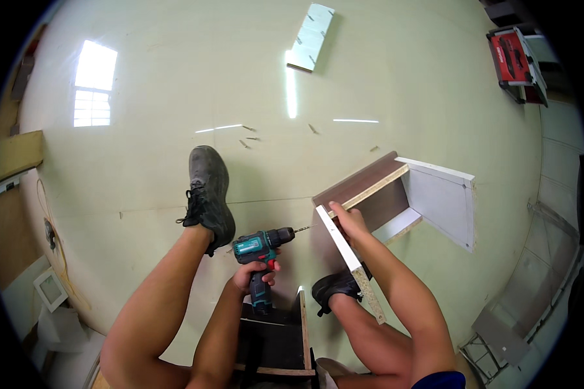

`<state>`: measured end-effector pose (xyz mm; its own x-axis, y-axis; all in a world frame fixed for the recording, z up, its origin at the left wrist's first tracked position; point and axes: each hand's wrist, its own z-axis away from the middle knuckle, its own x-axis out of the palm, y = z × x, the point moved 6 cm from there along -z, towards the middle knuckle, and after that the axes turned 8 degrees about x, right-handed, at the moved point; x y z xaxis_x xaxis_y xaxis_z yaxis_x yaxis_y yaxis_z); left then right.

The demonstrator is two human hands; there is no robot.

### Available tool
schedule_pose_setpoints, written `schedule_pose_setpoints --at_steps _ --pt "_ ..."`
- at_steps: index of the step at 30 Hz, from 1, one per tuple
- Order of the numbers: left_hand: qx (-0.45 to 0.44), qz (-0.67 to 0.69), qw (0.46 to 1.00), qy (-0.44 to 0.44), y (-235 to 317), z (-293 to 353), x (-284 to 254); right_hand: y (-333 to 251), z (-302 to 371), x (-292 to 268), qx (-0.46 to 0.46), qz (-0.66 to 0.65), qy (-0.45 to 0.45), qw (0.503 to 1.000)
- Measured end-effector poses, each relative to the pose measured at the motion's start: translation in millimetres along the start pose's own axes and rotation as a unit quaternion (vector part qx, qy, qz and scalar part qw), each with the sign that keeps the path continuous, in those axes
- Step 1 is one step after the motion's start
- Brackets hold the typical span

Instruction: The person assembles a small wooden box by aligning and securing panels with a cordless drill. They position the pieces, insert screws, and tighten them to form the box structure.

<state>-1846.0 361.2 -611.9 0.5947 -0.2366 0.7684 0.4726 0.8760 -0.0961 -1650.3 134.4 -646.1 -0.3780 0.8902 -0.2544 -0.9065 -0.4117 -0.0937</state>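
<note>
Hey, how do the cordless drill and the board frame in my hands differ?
The cordless drill is teal and black; the board frame is brown and white with raw chipboard edges. The drill is compact, while the frame is clearly larger. Your left hand grips the drill by its handle; your right hand holds the frame by its boards.

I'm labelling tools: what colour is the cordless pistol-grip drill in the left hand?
The cordless drill is teal and black with small red parts (head view).
</note>
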Motion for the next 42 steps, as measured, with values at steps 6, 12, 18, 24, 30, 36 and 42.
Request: schedule_pose_setpoints --at_steps 6,12,18,24,30,36,42 --pt "0.019 -0.010 1.000 0.017 5.0 -0.4 2.1 -3.5 -7.7 1.2 -0.034 -0.018 0.025 0.999" --pt "0.037 0.001 0.999 0.011 12.2 1.8 1.1 -5.5 -6.1 7.8 -0.004 -0.013 0.022 1.000" --pt "0.034 0.012 0.999 0.004 11.4 -1.2 1.8 -3.8 -13.5 5.3 -0.020 0.000 0.032 0.999" --pt "0.034 0.003 0.999 0.010 8.7 -1.0 -0.2 -11.1 -3.9 8.0 -0.017 0.006 0.036 0.999" --pt "0.032 0.005 0.999 0.013 8.2 -3.7 1.0 -10.2 -4.1 6.4 -0.035 -0.004 0.064 0.997" --pt "0.035 0.015 0.999 0.012 6.3 -4.4 4.2 -14.0 4.5 7.4 -0.046 -0.005 0.067 0.997" --pt "0.036 0.005 0.999 0.012 6.0 -7.0 11.8 -10.9 0.7 7.0 -0.045 -0.009 0.062 0.997"
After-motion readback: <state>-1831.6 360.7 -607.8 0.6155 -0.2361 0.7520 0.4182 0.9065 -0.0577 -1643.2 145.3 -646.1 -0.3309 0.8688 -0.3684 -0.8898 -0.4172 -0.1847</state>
